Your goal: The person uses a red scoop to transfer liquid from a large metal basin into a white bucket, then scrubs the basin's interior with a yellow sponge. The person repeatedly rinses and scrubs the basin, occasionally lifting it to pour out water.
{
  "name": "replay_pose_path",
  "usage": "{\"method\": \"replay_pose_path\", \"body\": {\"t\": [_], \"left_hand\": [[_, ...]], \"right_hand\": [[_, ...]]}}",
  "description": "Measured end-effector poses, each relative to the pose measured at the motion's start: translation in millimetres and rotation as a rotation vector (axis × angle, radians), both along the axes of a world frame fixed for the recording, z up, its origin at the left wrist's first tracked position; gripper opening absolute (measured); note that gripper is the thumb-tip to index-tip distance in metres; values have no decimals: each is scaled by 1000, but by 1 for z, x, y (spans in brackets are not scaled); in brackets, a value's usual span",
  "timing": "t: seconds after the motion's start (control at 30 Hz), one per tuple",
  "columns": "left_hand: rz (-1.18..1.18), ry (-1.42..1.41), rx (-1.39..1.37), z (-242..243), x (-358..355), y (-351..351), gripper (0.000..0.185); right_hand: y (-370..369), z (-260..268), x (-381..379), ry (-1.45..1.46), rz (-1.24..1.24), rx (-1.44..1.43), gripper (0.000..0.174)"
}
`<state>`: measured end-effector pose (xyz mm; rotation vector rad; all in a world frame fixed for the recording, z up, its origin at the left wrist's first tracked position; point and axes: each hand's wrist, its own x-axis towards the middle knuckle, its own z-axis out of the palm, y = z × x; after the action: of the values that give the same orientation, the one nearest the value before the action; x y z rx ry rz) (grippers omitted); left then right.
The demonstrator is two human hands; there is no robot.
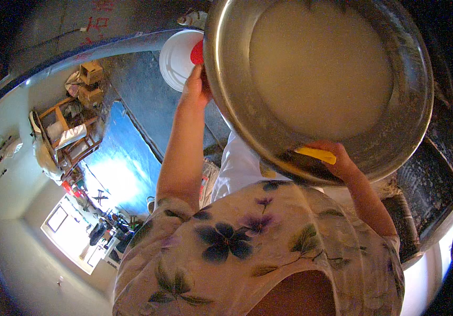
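A large round metal basin [230,87] fills the upper right of the head view, with pale, cloudy liquid or paste [321,71] across its bottom. At its left rim is my left hand [199,87], its fingers partly hidden behind the basin. My right hand [337,158] reaches over the near rim and is closed on a flat yellow tool [315,154], perhaps a scraper, that lies against the basin's inner wall. Just beyond my left hand stands a white plastic bucket [175,61] with something red [197,52] at its right side.
Dark, worn surfaces [428,177] lie to the right. Far left are a wooden frame [66,126] with wrapped items and cardboard boxes [91,73]. Bright light falls on the bluish floor [120,158]. Farther off is a bright doorway or window [68,233] with clutter beside it.
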<state>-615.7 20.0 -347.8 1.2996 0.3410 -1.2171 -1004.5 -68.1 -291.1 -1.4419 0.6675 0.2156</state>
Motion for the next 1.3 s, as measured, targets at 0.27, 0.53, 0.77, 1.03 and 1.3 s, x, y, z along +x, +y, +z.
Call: {"method": "replay_pose_path", "body": {"t": [0.27, 0.53, 0.77, 1.03, 1.3], "left_hand": [[-11, -803, 423, 66, -14, -15, 22], [-1018, -1660, 518, -23, -127, -92, 28], [-2067, -894, 491, -42, -174, -119, 27], [-1308, -1988, 183, 76, -72, -33, 33], [-600, -1554, 406, 51, -59, -20, 61]], "right_hand": [[-6, -23, -5, 121, 92, -63, 25], [-58, -73, -15, 355, -652, 492, 21], [-55, -88, -42, 403, -613, 367, 28], [-43, -81, -18, 374, 446, -382, 24], [-40, -55, 13, 336, 619, -174, 29]]}}
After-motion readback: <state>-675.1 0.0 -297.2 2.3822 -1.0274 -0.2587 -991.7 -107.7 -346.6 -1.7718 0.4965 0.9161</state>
